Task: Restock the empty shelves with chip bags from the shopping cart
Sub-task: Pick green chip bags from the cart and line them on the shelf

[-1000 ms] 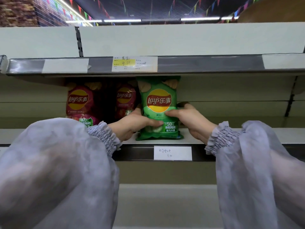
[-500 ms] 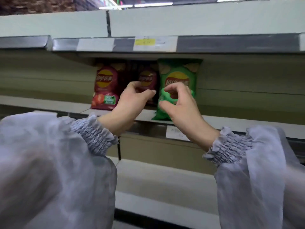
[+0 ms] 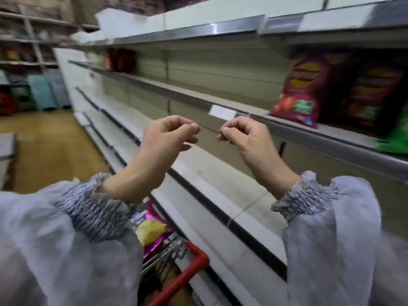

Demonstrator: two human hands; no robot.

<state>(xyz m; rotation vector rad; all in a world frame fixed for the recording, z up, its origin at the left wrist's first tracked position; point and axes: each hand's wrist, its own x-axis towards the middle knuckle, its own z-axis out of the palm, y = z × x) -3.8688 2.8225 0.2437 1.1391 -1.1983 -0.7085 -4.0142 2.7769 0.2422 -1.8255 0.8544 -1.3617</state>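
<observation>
Several long shelves (image 3: pixel 220 195) are running from the near right toward the far left, most of them lying bare, and they are making up the largest part of the scene; beyond them at the far left a yellowish floor (image 3: pixel 50 142) is showing, with blurred racks of other goods behind it. On the middle shelf at the right, two dark red chip bags (image 3: pixel 302 89) are standing upright with a green bag (image 3: pixel 395 140) just beside them at the frame's edge, so one placement is looking done and the step in hand is judged to be the turn back for more stock. Near the bottom, the shopping cart (image 3: pixel 189 268) with its red rim is sitting just beside the lowest shelf, holding a yellow and pink bag (image 3: pixel 152 233). Both hands are hovering in front of the shelves, holding nothing: the left hand (image 3: pixel 167 138) is curling its fingers loosely, and the right hand (image 3: pixel 245 138) is doing likewise. Next, either hand is needing to drop down to the cart and take a bag.
</observation>
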